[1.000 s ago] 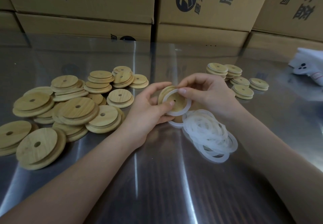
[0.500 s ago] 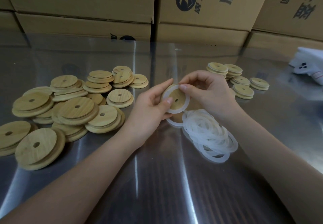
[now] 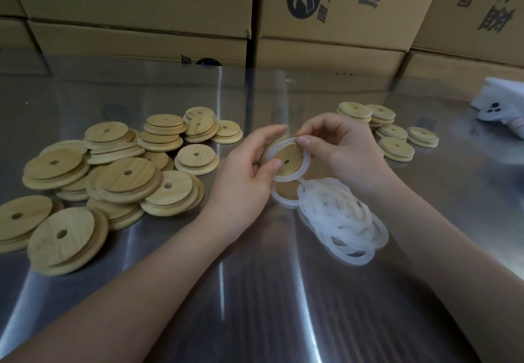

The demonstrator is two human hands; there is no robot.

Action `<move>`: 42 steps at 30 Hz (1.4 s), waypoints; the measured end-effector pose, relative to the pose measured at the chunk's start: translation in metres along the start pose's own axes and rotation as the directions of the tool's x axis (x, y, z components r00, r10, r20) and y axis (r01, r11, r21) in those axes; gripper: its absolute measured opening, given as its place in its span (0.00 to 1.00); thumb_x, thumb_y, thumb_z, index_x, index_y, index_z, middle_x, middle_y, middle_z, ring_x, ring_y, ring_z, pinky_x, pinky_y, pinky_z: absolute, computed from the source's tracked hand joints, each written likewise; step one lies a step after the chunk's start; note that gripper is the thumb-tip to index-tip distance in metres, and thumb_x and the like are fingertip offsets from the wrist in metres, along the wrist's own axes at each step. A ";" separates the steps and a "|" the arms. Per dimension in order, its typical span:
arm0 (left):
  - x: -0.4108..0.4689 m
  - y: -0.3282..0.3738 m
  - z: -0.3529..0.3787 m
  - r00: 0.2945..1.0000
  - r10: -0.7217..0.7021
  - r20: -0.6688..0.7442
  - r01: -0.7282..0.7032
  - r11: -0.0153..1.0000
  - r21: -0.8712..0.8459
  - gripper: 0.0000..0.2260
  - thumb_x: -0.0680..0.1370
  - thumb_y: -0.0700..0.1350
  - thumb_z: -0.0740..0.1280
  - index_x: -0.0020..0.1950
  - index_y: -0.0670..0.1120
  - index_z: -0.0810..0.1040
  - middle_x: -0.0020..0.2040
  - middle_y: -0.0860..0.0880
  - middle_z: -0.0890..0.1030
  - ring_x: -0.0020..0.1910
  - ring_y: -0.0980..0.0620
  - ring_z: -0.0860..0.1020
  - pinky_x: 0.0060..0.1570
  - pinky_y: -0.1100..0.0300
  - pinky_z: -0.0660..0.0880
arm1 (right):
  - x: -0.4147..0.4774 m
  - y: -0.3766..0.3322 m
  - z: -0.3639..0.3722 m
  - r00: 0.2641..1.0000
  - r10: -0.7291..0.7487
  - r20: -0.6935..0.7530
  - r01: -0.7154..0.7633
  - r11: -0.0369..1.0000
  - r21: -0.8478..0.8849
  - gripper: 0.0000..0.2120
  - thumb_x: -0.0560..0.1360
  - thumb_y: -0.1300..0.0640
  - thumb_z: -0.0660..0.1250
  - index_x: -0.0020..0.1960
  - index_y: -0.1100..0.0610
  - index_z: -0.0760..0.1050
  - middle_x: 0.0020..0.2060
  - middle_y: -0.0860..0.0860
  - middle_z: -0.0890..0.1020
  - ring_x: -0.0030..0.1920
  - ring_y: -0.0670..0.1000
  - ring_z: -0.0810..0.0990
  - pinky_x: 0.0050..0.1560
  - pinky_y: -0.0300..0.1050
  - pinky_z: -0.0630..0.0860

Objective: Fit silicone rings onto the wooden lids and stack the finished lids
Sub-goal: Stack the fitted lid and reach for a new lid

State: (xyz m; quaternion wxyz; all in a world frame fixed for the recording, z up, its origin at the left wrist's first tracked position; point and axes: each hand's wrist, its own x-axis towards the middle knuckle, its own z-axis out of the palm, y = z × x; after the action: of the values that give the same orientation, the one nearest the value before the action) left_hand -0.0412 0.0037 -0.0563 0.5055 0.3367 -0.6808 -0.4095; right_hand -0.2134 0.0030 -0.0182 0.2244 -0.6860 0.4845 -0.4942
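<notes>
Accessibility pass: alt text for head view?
Left hand and right hand hold a wooden lid over a metal table, fitting a silicone ring onto it. Bare lids pile at left, loose rings lie near the hands, ringed lids stack at right.

Round wooden lid with centre hole (image 3: pixel 289 156) held above shiny metal table (image 3: pixel 255 291) by left hand (image 3: pixel 249 175) and right hand (image 3: pixel 340 153); translucent white silicone ring (image 3: pixel 304 164) pinched around lid. Loose ring pile (image 3: pixel 340 215) just beside.

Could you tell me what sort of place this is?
Probably a packing or assembly workshop: printed cardboard cartons stacked behind a steel table, with loose piles of wooden lids and silicone rings.
</notes>
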 end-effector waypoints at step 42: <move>0.004 0.008 -0.002 0.973 -0.220 -0.066 0.183 0.917 -0.355 0.15 0.80 0.34 0.62 0.63 0.49 0.76 0.55 0.48 0.83 0.52 0.53 0.83 0.45 0.55 0.82 | -0.002 0.000 0.001 0.991 0.129 0.028 -0.132 0.973 0.188 0.03 0.74 0.63 0.72 0.43 0.57 0.82 0.37 0.50 0.85 0.39 0.47 0.83 0.42 0.37 0.79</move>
State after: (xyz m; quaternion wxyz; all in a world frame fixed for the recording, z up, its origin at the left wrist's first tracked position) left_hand -0.0408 0.0028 -0.0474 0.5467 0.3319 -0.5325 -0.5545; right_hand -0.2122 0.0048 -0.0198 0.3245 -0.6320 0.4774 -0.5170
